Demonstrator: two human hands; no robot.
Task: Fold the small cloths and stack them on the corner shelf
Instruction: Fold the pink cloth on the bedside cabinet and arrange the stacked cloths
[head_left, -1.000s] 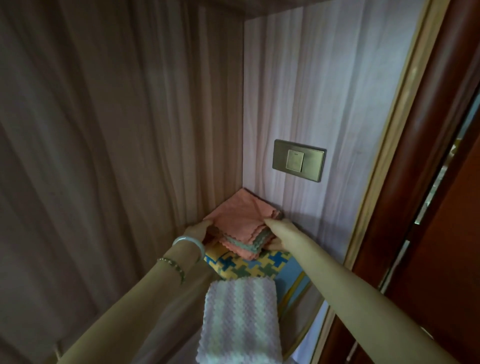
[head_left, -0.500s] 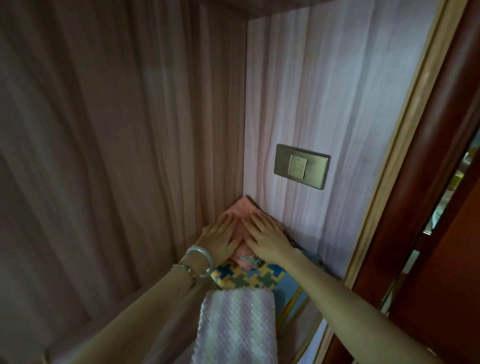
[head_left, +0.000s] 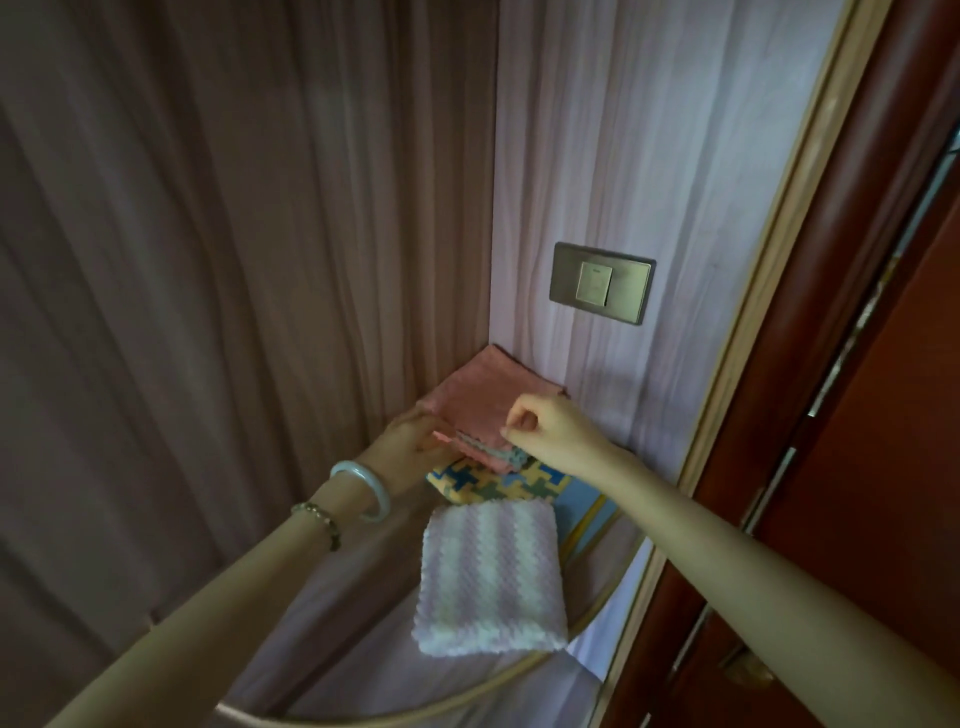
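**Soft stack in the back corner: grip the edges, not the middle**

The folded pile sits in the back corner of the corner shelf (head_left: 332, 639), tight against both walls. The pink cloth (head_left: 483, 400) lies on top, and the scalloped edges of a grey-green cloth and another pink one show just beneath its front edge.

The left hand (head_left: 410, 441) rests against the pile's left front corner. Its fingertips are partly hidden by the cloth, so I cannot tell how far they curl. The right hand (head_left: 550, 431) is at the front edge of the pink cloth with its fingers curled in and thumb against forefinger. It appears to be nipping that edge (though the fabric in the pinch is hard to make out).

These cloths look light, limp and slightly fluffy. They should sag if lifted by one point, and the layers will likely slide over each other. The sound hold is probably at two corners of a folded edge, or with flat palms on top to square the pile.

A patterned cloth (head_left: 498, 483) lies touching the pile's front. The striped white cloth (head_left: 491, 577) lies folded nearer the shelf's curved front edge. It looks thicker and springier, so I judge it needs pressing down once stacked.
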